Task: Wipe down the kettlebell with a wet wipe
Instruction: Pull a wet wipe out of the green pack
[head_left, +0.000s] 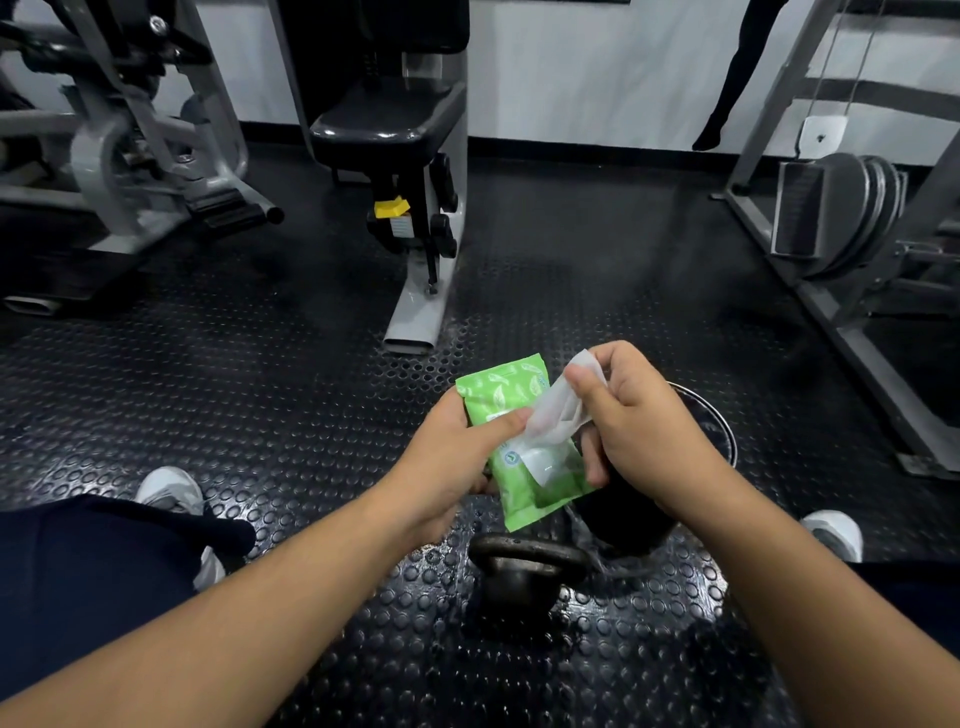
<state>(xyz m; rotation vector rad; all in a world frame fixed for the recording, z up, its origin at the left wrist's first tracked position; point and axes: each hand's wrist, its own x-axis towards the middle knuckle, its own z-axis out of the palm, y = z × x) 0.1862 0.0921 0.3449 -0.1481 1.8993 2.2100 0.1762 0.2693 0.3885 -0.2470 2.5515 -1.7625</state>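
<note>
Two hands are drawing a wet wipe from its pack.
Left hand is gripping the pack, right hand pinching the limp wipe; the kettlebell, probably heavy, is sitting on the floor, best steadied by its handle.

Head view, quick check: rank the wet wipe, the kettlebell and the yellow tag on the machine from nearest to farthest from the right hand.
1. The wet wipe: pinched in the right hand itself, above the green pack.
2. The kettlebell: on the floor below it, nearer the camera.
3. The yellow tag: on the seat machine, far ahead and left.
</note>
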